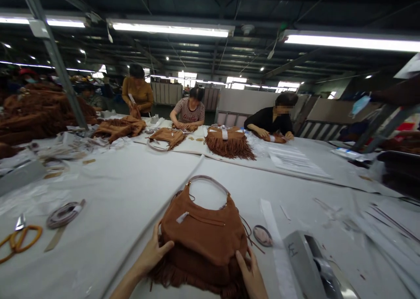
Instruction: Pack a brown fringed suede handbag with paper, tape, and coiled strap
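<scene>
A brown suede-like handbag (203, 233) with a fringed lower edge lies on the white table in front of me. Its handle (210, 179), covered in a pale wrap, arches away from me, and a zip with a wrapped pull crosses the upper side. My left hand (154, 252) grips the bag's left side, thumb on top and the other fingers partly hidden behind the edge. On the lower right side, my right hand (250, 270) holds the bag, its fingers bent over the edge. Dark cords trail out beside the bag on the right.
Yellow-handled scissors (21, 242) and a coiled strap (64, 214) lie at left. Right of the bag are a tape roll (262, 236), a white paper strip (274, 238) and a grey tape dispenser (311, 264). Across the table, co-workers handle brown pieces near a fringed bag (228, 142).
</scene>
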A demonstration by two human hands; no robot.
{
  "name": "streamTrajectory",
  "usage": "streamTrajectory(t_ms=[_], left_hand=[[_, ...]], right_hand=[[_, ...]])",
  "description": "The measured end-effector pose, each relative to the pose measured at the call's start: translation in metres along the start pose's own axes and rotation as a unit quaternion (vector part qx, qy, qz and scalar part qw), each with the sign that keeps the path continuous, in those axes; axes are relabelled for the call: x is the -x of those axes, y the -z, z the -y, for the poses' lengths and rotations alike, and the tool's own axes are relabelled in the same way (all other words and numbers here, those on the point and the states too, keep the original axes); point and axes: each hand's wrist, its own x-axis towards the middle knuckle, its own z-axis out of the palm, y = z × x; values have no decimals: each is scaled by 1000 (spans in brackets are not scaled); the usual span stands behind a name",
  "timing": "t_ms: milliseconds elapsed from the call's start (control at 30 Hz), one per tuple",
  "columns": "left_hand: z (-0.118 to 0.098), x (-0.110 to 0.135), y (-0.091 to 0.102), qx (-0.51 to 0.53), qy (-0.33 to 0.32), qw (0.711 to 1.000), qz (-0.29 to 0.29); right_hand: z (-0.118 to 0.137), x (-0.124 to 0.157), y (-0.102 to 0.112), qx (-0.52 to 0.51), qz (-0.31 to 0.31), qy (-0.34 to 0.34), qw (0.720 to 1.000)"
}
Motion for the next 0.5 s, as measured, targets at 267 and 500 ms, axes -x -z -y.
streamTrajectory(t_ms=[267,500], left_hand=[[6,6,-8,-37,-1,999,-29],[-38,-26,41,-167,52,981,-82]], right_hand=[[1,-2,-2,33,-15,25,999],[30,-34,29,86,-32,62,994]])
